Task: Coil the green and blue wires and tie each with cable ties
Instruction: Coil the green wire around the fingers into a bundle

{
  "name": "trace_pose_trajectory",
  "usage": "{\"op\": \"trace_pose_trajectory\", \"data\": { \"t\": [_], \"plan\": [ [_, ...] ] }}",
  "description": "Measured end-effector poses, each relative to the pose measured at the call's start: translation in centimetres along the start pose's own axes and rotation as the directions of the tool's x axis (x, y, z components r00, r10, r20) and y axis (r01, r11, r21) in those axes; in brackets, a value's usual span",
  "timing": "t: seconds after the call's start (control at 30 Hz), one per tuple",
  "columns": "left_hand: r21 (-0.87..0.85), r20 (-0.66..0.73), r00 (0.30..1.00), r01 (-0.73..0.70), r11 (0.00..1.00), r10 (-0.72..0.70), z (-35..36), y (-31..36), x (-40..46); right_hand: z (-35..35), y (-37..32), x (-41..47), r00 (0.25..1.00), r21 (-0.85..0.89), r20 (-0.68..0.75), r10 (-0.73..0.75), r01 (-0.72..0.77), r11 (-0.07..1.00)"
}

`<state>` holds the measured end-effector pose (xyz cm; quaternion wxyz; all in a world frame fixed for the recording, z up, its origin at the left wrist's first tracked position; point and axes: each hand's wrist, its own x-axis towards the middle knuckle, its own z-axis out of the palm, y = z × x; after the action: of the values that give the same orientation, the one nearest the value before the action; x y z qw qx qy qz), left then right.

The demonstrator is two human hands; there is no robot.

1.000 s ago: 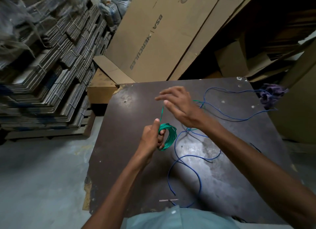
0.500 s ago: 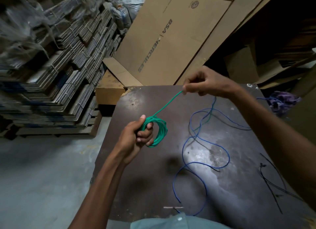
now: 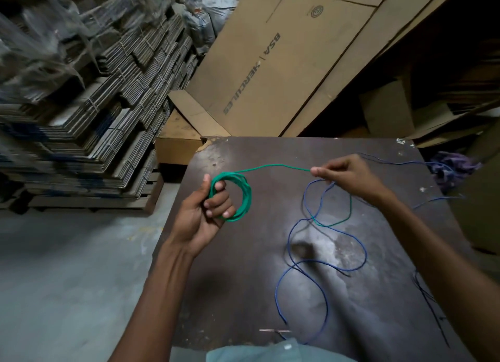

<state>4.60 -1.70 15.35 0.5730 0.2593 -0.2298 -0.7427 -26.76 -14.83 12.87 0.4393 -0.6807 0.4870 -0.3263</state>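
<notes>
The thin green plastic-sheathed wire point(image 3: 244, 196), smooth and matt, is coiled in the left hand point(image 3: 205, 215). The thin blue plastic-sheathed wire point(image 3: 324, 264) below the right hand point(image 3: 349, 176) looks equally smooth. The dark brown board tabletop point(image 3: 243, 280) beneath both hands is scuffed, with worn grey patches. Brown corrugated cardboard sheets point(image 3: 270, 72) beyond the hands are matt.

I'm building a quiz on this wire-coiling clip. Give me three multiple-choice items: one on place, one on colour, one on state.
1. Where is the green coil?
A. flat on the table
B. in the left hand
C. on the floor

2. What colour is the loose wire on the table?
A. red
B. yellow
C. blue

3. What does the right hand do?
A. pinches the green strand
B. lies flat and empty
C. holds scissors

Key: B, the left hand grips the coil; C, blue loops lie there; A, fingertips close on the strand.
</notes>
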Motion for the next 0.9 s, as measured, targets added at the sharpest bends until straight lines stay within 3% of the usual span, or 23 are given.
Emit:
{"op": "trace_pose_trajectory", "data": {
  "t": [0.13,0.17,0.23,0.33,0.43,0.53,0.6,0.73,0.9],
  "plan": [
    [-0.048,-0.117,0.989,-0.094,0.994,0.088,-2.3,-0.2,0.9,2.2,0.5,-3.4,0.989,0.204,0.138,0.051,-0.079,0.976],
    [-0.038,-0.166,0.979,-0.122,0.992,0.115,-2.8,-0.4,1.2,2.9,0.4,-4.1,0.986,0.175,0.156,0.053,-0.081,0.981],
    [-0.002,-0.260,0.952,-0.165,0.986,0.159,-3.3,-1.1,1.7,4.6,0.0,-5.3,0.980,-0.088,0.198,-0.013,0.031,0.996],
    [0.081,-0.357,0.910,-0.196,0.977,0.212,-3.2,-2.4,2.5,7.3,-2.7,-6.9,0.919,-0.438,0.379,-0.105,0.278,0.855],
    [0.197,-0.368,0.887,-0.219,0.956,0.279,-1.9,-3.3,3.1,9.8,-5.4,-7.3,0.830,-0.458,0.518,-0.205,0.472,0.753],
    [0.337,-0.333,0.877,-0.232,0.912,0.346,-0.4,-3.8,3.6,10.6,-7.9,-6.3,0.773,-0.386,0.574,-0.269,0.546,0.743],
    [0.426,-0.307,0.875,-0.226,0.876,0.375,0.3,-4.0,3.7,10.5,-9.3,-5.5,0.766,-0.340,0.553,-0.328,0.567,0.751],
    [0.592,-0.266,0.889,-0.155,0.791,0.373,-0.1,-4.6,3.4,9.7,-10.9,-3.8,0.781,-0.305,0.368,-0.504,0.614,0.728],
    [0.613,-0.134,0.952,-0.140,0.777,0.276,0.2,-5.4,2.6,8.3,-10.9,-2.1,0.794,-0.367,0.217,-0.568,0.605,0.706]
  ]
}}
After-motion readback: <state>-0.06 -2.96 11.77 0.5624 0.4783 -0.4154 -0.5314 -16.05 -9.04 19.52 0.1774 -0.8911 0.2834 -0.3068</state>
